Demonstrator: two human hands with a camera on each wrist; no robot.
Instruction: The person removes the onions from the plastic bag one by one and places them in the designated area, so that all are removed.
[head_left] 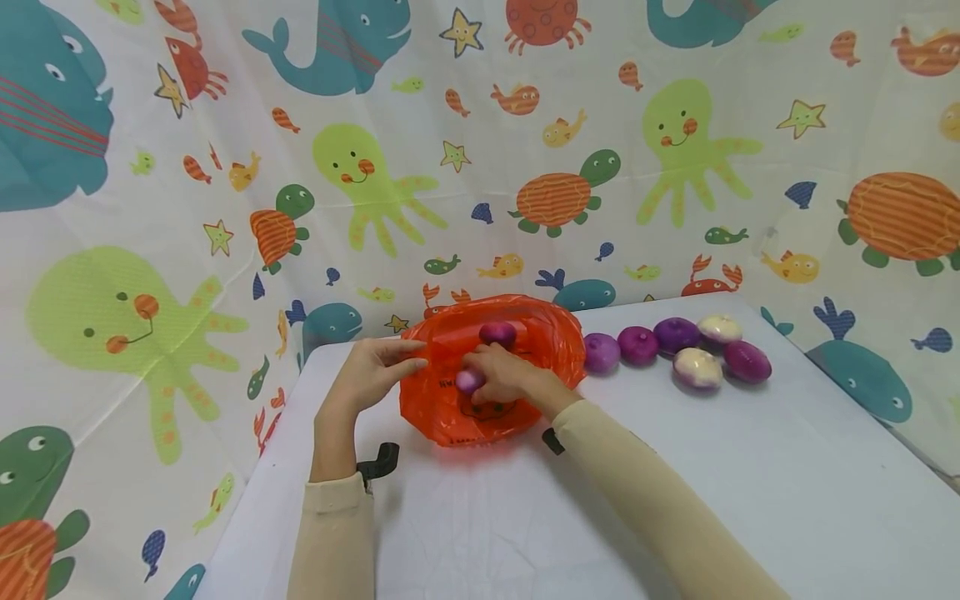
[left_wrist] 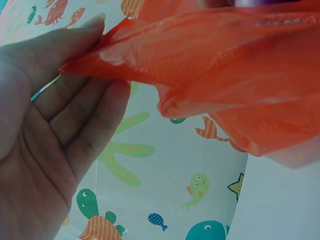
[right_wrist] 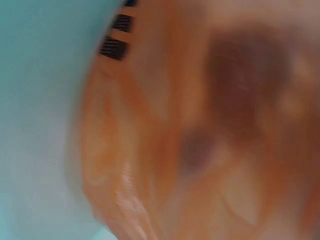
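Observation:
A red plastic bag (head_left: 427, 417) lies spread open on the white table, with dark print on it. My left hand (head_left: 375, 371) pinches the bag's left edge between thumb and fingers; the left wrist view shows the red film (left_wrist: 115, 62) running between them. Over the middle of the bag, my right hand (head_left: 498, 372) grips a pale purple onion (head_left: 470, 381). Just beyond that hand, a dark purple onion (head_left: 497, 335) rests in the bag. The right wrist view is blurred, showing mostly orange-red film (right_wrist: 120, 165) and dark shapes.
To the right of the bag lie several purple onions (head_left: 677, 336) and two whitish, purple-tinged ones (head_left: 697, 369). A curtain (head_left: 480, 167) printed with sea animals hangs behind and beside the white table (head_left: 750, 467).

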